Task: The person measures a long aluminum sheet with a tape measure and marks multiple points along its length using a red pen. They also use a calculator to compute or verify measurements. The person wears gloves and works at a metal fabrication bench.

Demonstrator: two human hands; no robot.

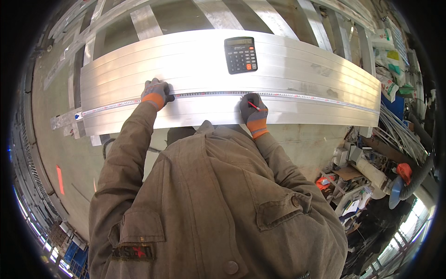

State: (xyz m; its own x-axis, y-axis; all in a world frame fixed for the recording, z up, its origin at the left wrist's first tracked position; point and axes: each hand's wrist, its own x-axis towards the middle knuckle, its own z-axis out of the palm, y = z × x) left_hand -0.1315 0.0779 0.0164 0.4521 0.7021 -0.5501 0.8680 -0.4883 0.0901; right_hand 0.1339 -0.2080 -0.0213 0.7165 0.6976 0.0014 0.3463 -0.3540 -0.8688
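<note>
A silver tape measure (209,94) lies stretched across a long panel of bare metal strips (195,63). My left hand (157,94), in a grey glove with an orange cuff, rests on the panel at the tape, thumb and fingers apart on either side of it. In my right hand (254,116), gloved alike, is a slim red pencil (253,106). That hand is closed round it just below the tape, right of the middle; the pencil's point is hard to make out. A black calculator (240,55) lies on the panel beyond my right hand.
Under and beyond the panel runs a frame of metal bars (218,14). At the right are a bundle of thin rods (404,135), a grey hose (418,181), an orange-red item (403,172) and cluttered boxes and papers. A red floor mark (60,180) shows at the left.
</note>
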